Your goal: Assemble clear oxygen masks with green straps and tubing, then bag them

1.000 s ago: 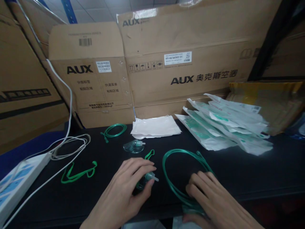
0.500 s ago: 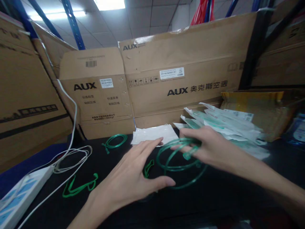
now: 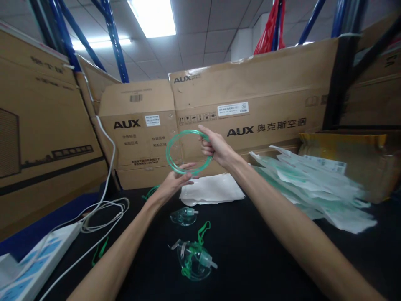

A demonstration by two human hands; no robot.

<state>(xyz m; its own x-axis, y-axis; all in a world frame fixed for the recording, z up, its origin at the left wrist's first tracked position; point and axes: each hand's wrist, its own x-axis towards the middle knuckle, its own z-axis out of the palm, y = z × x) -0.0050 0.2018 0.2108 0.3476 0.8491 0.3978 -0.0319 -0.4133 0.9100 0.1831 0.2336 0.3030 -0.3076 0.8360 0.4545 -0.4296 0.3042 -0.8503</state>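
Observation:
A round coil of clear green tubing [image 3: 169, 155] is held up in front of the cardboard boxes. My right hand [image 3: 217, 147] is wrapped round the coil's right side, with the fingers curled in. At the bottom of the loop, my left hand [image 3: 176, 183] pinches the tubing between thumb and fingers. Below my arms, a clear face mask [image 3: 197, 261] with a green elastic strap lies on the black table. A second clear mask [image 3: 184, 216] sits just behind it. Another green tubing coil [image 3: 151, 191] is partly hidden behind my left forearm.
White paper packaging [image 3: 213, 190] lies behind the masks. A pile of green-and-white packets [image 3: 300, 179] stands at the right, beside an open carton [image 3: 344, 154]. On the left are a white power strip [image 3: 46, 255] and a looped cable [image 3: 108, 215]. AUX boxes [image 3: 200, 96] wall off the back.
My right hand has lifted the tubing coil up and to the left. My left hand, open before, has moved up and closed on the coil's lower edge. The masks have come into view.

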